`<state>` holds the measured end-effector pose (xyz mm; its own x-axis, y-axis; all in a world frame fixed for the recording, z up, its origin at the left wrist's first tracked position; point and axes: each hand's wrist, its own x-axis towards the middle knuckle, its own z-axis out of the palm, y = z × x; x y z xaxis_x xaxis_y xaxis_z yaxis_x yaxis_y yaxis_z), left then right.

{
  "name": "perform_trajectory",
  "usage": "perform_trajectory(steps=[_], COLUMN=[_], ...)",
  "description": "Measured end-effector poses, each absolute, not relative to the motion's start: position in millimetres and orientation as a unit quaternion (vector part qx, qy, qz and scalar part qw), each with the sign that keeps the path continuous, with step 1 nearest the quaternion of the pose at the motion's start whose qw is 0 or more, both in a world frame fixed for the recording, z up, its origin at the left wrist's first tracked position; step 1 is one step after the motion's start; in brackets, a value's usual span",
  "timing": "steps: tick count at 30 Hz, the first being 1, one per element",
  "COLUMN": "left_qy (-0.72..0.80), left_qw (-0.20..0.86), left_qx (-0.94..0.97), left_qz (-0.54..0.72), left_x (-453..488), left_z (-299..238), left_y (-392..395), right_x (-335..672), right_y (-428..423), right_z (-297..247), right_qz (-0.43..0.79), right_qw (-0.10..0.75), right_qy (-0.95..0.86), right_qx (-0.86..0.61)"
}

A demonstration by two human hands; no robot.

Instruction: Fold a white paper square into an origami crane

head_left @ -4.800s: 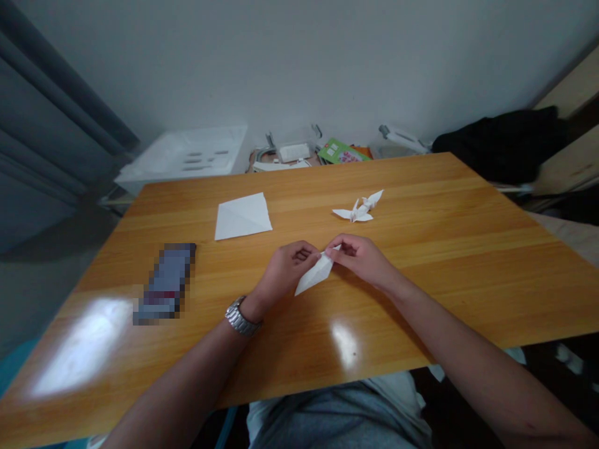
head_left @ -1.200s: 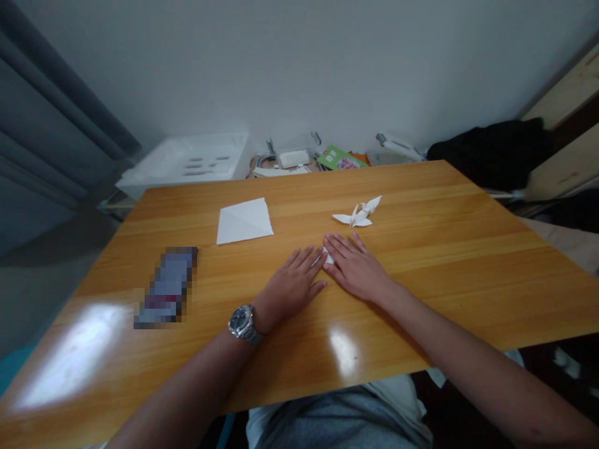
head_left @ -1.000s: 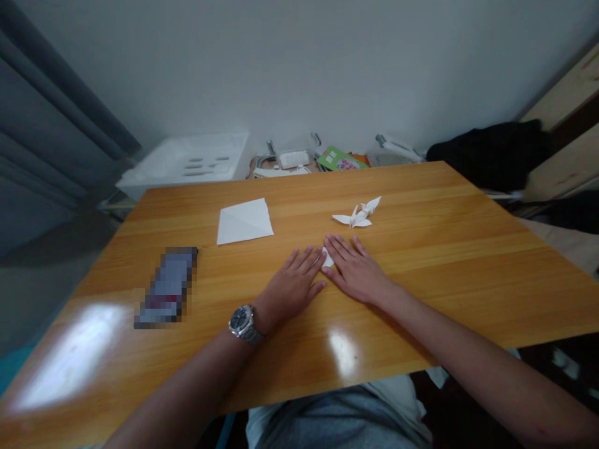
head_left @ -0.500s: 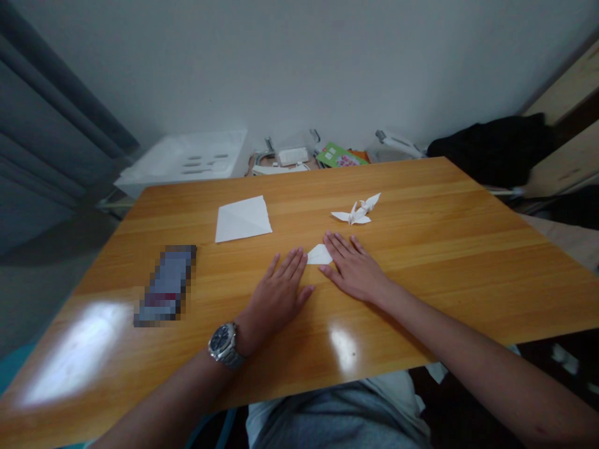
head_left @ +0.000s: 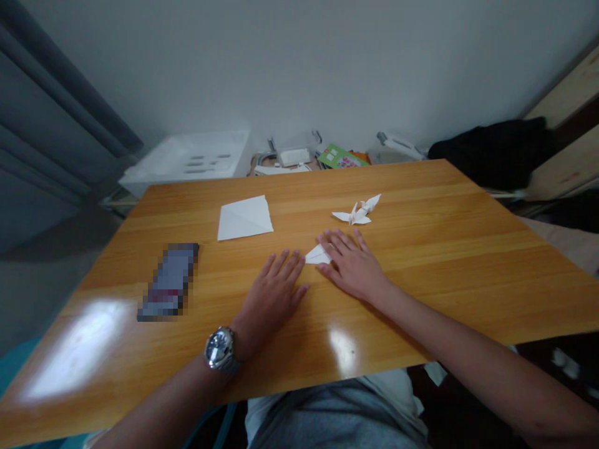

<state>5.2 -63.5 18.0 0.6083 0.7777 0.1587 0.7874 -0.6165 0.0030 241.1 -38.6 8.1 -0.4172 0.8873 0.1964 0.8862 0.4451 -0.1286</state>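
Note:
A small folded white paper piece (head_left: 317, 254) lies flat on the wooden table (head_left: 444, 249). My right hand (head_left: 350, 265) rests flat on it with fingers spread, covering most of it. My left hand (head_left: 274, 293) lies open and flat on the table just left of the paper, fingertips close to its edge, a metal watch on the wrist. A finished white paper crane (head_left: 358, 212) sits behind my right hand. A flat square sheet of white paper (head_left: 244, 217) lies to the back left.
A blurred dark phone-like object (head_left: 169, 280) lies on the table's left side. Behind the table are a white plastic bin (head_left: 187, 159), a green booklet (head_left: 340, 156) and clutter on the floor. Dark cloth (head_left: 491, 146) lies at the back right.
Earlier both hands pinched the folded paper above the table; then they pressed it flat together. In the last second my left hand slid back and left, uncovering the paper's left tip.

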Motion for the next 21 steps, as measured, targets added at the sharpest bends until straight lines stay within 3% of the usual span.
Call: perform_trajectory(steps=[21], left_qy=[-0.387], left_qw=[0.006], left_qx=[-0.917], left_qz=[-0.102], left_x=[23], left_z=[3], left_y=[-61], right_x=[244], right_y=[-39], right_z=[-8], right_qz=[0.087], right_qw=[0.130], right_qy=[-0.867], right_qx=[-0.473])
